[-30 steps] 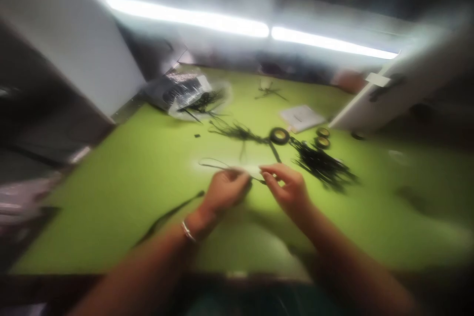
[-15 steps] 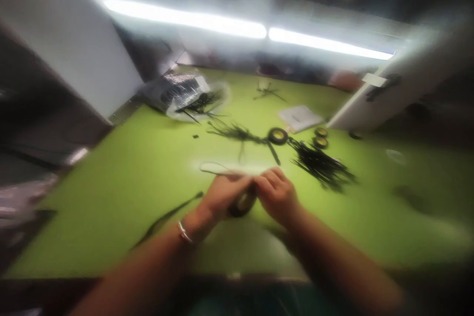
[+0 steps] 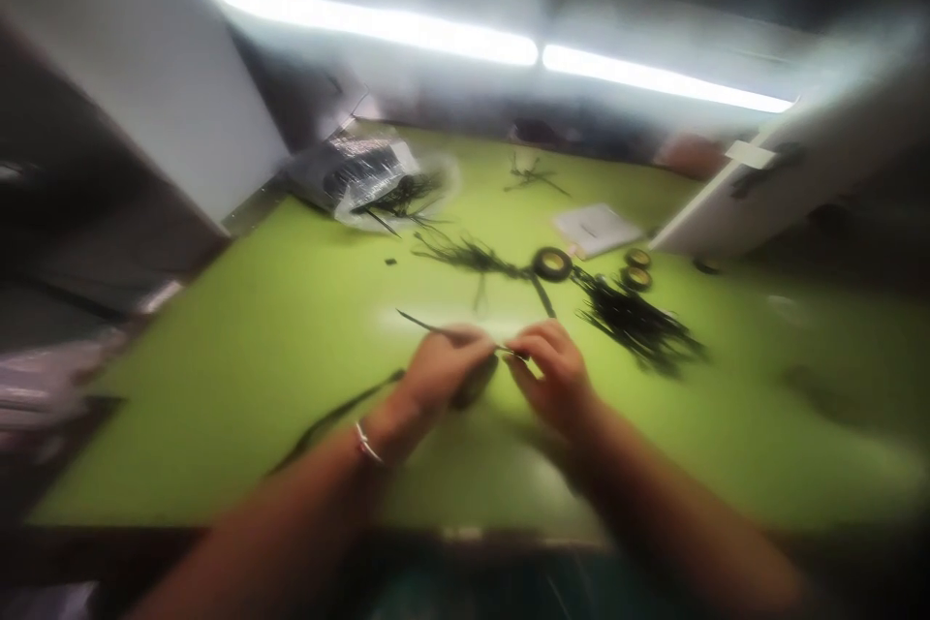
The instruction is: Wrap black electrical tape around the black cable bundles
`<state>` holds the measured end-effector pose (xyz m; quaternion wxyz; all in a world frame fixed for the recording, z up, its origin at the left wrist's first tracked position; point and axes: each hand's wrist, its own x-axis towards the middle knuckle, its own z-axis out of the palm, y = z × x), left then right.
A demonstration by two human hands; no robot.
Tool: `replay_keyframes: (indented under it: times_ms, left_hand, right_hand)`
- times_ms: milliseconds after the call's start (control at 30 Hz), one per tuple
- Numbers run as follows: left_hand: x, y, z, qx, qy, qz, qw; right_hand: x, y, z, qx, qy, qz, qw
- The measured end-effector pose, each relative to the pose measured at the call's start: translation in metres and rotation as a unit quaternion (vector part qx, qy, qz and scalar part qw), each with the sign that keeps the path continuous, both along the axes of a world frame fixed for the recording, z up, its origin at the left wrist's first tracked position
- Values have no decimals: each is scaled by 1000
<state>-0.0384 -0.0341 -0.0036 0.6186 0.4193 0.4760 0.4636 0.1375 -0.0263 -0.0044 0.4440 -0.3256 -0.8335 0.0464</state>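
Note:
Both my hands meet over the middle of the green table [image 3: 239, 329]. My left hand [image 3: 443, 370] is closed on a thin black cable [image 3: 425, 326] that sticks out to the left, and a dark tape roll [image 3: 476, 383] shows under its fingers. My right hand [image 3: 553, 376] pinches the same cable just to the right. A bracelet [image 3: 365, 444] sits on my left wrist. A long black strap [image 3: 330, 418] trails from under my left hand toward the near left edge.
A heap of black cable ties [image 3: 635, 325] lies right of my hands. Behind are tape rolls [image 3: 552, 263], two smaller rolls [image 3: 637, 269], a white pad [image 3: 594, 229], another loose bundle [image 3: 461, 255] and a plastic bag of ties [image 3: 367, 176]. White panels flank the table.
The loop of cable left of my hands has been drawn straight. My hands closed together over the tape roll, then parted slightly with the cable pinched between them.

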Motion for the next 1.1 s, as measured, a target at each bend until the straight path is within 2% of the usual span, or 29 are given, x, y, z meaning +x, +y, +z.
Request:
replay_keyframes:
  times_ms: [100,200,433,633,733,833,900,1100]
  left_hand:
    - [1,1,2,98,75,33,992]
    - [4,1,2,187,152,40,970]
    - [7,-1,0,226,189,47,954]
    - [8,-4,2,291,196,77,933]
    - [6,-4,4,246,177,58,951]
    - [5,-4,6,119,134,-16,984]
    - [4,-3,7,57,106,-47,992]
    - [2,-1,9,-23,14,-27,999]
  right_hand:
    - [-4,-1,5,-101,27,3,995]
    - [-8,-4,7,-106,-28,-13,994]
    - [-7,-6,12,-170,-40,-29,984]
    - [-9,-6,15,-183,-24,-32,982]
    - [-8,-6,13,-118,-20,-48,992]
    - [-5,-4,11,-27,-34,-72,996]
    - [-4,-3,10,29,-69,-82,994]
    - [1,2,6,138,-154,-80,975]
